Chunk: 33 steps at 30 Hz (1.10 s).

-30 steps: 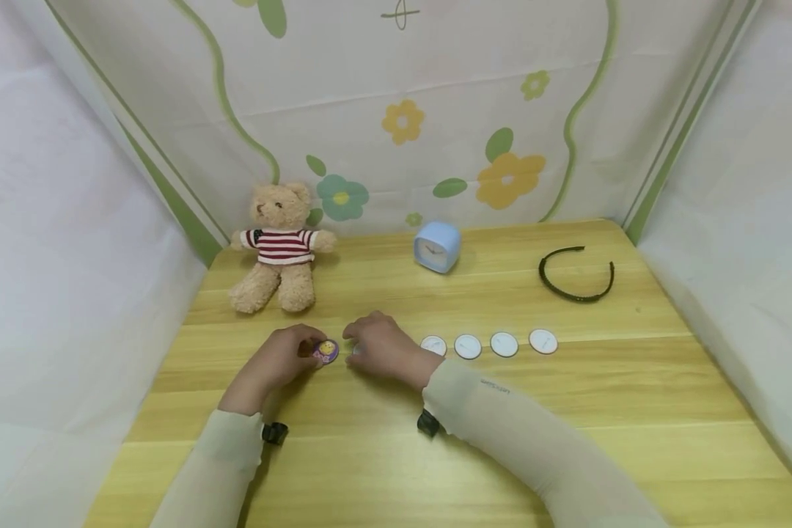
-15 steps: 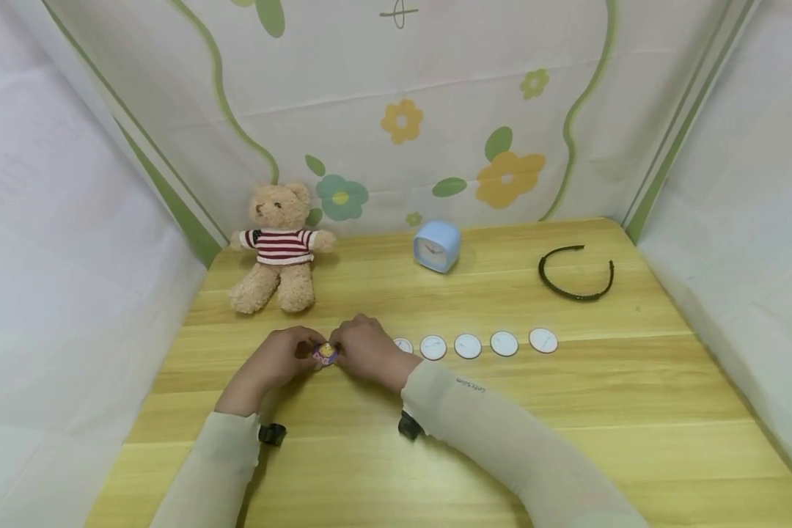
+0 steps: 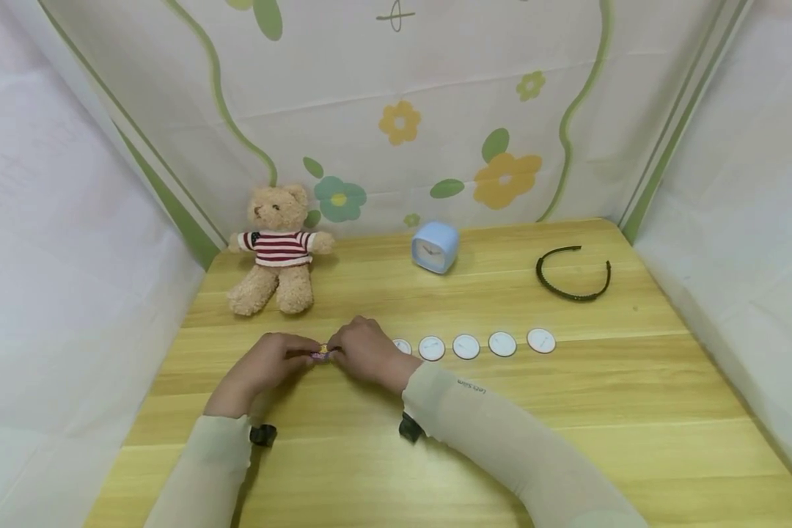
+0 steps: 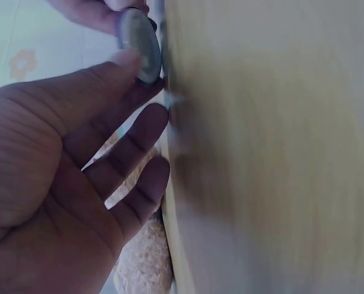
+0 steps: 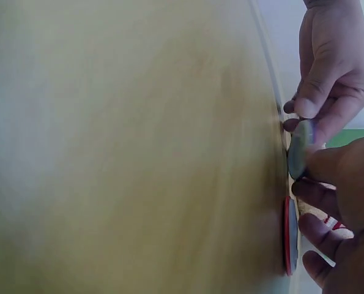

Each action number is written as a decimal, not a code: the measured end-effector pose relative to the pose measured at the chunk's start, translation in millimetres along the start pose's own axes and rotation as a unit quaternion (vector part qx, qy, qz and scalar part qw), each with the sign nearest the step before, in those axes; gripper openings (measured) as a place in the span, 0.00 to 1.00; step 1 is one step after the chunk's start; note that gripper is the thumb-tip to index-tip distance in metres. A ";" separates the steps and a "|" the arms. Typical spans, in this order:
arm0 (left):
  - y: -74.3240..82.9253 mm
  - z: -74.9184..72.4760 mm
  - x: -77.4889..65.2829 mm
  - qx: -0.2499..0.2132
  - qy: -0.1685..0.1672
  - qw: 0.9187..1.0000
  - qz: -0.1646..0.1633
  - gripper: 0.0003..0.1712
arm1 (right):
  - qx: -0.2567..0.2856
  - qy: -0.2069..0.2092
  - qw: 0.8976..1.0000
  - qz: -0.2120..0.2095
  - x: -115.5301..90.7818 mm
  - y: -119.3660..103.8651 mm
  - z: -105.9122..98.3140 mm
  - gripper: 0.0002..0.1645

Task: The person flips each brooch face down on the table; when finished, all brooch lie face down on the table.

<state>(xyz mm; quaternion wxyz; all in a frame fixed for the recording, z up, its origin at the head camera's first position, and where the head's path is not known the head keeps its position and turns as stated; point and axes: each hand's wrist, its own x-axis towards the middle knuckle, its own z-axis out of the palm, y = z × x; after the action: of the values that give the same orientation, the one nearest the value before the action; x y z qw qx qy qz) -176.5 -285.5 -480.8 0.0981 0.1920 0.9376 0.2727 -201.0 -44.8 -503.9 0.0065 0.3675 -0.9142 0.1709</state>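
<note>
A small round badge (image 3: 320, 353) with a purple and yellow printed face is held tilted up at the table surface between both hands. My left hand (image 3: 264, 364) pinches its left side with thumb and forefinger; in the left wrist view the badge's greyish back (image 4: 146, 52) shows under the thumb, the other fingers spread loosely. My right hand (image 3: 367, 350) pinches the opposite edge. To the right lies a row of several white-backed round badges (image 3: 466, 347), the leftmost partly hidden by the right hand. In the right wrist view a red-rimmed badge (image 5: 290, 236) lies close by.
A teddy bear (image 3: 281, 249) in a striped shirt sits at the back left of the wooden table (image 3: 343, 455). A blue clock (image 3: 435, 248) stands at the back middle, and a black headband (image 3: 574, 296) lies at the back right. Fabric walls enclose the table.
My right hand has moved left from beside the row to grip the badge in my left hand. The badge has since tilted, and a further white-backed badge in the row has come into view.
</note>
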 end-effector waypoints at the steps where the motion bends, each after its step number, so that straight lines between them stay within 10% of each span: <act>1: -1.3 -0.8 -0.8 0.001 0.001 1.000 0.002 0.15 | 0.002 0.002 1.000 0.002 0.0 -0.2 -0.8 0.15; 14: 6.4 -0.8 7.3 0.000 0.057 0.998 -0.011 0.08 | 0.018 0.067 0.998 0.004 1.5 -1.5 -3.2 0.05; 33: 4.3 3.4 5.8 -0.050 -0.004 0.997 -0.052 0.15 | 0.023 0.028 0.999 0.000 0.3 -2.0 -0.1 0.06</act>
<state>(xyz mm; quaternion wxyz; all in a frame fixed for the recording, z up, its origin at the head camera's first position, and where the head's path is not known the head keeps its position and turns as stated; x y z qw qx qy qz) -179.4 -278.2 -481.7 0.1250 0.1390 0.9310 0.3134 -199.9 -46.3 -503.1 0.0239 0.3625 -0.9094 0.2024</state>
